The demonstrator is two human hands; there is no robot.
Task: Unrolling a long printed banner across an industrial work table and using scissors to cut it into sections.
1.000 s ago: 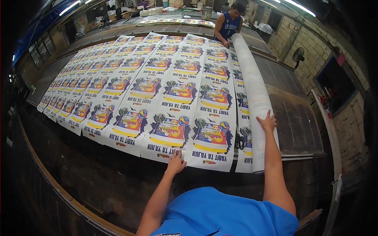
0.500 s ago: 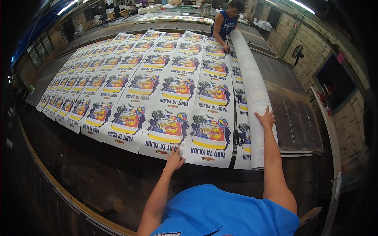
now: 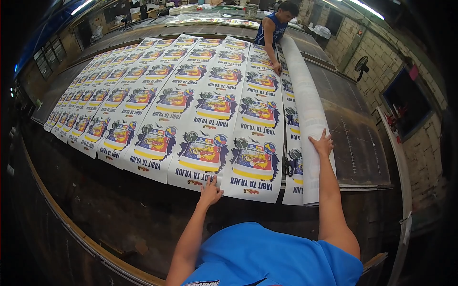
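My left hand [image 3: 211, 191] rests with fingers extended on the near edge of a white printed sheet [image 3: 228, 179], which lies among several overlapping sheets with repeated colourful prints. On the large white roll [image 3: 305, 105] to the right, my right hand [image 3: 322, 143] lies with its fingers spread over the curved surface. Between the roll and the sheets runs a narrow printed strip [image 3: 293, 193], separated by a dark gap from the sheet on its left. The dark handles of what look like scissors [image 3: 287, 167] show beside this strip.
Across the table, a person in a blue sleeveless top [image 3: 270, 32] leans in, a hand [image 3: 277, 69] at the gap beside the roll. Dark tabletop [image 3: 355, 143] shows right of the roll. A wall fan [image 3: 362, 66] and a block wall stand farther right.
The other person's hand has come nearer to me along the gap beside the roll, and that person leans in more. Both my hands stay nearly where they were.
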